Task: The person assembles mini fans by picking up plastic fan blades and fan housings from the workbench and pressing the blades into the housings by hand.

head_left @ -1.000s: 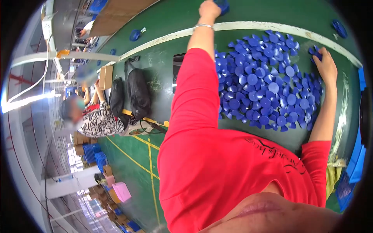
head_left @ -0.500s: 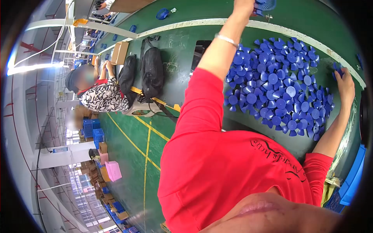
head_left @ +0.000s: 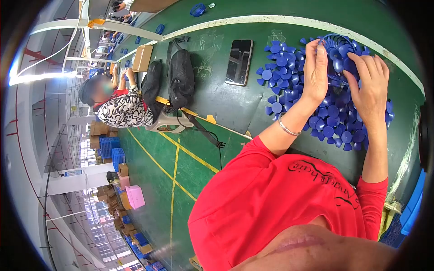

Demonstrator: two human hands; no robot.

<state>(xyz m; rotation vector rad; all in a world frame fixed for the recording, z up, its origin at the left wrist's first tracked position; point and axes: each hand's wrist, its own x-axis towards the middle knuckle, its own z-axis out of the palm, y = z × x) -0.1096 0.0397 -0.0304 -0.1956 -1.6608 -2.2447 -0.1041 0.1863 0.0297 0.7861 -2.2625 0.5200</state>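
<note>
My left hand (head_left: 318,72), with a bracelet on its wrist, holds a round blue fan guard (head_left: 332,41) by its left rim, above a pile of blue plastic parts. My right hand (head_left: 368,81) is at the guard's right side, its thumb and fingers curled around a blue fan blade (head_left: 338,64) at the guard's open side. Part of that blade is hidden by the fingers. Below both hands, many loose blue fan blades (head_left: 332,122) lie heaped on the green table (head_left: 257,106).
A phone (head_left: 239,62) lies left of the pile. Farther left are black bags (head_left: 181,77), a cardboard box (head_left: 143,58) and a seated co-worker (head_left: 122,108). Beyond a white strip (head_left: 253,19), another blue fan guard (head_left: 197,9) lies on a green surface. Blue crates (head_left: 413,203) stand at the right.
My left hand has come back from beyond the white strip with the fan guard. My right hand has moved left from the pile's right edge, and both hands now meet over the pile.
</note>
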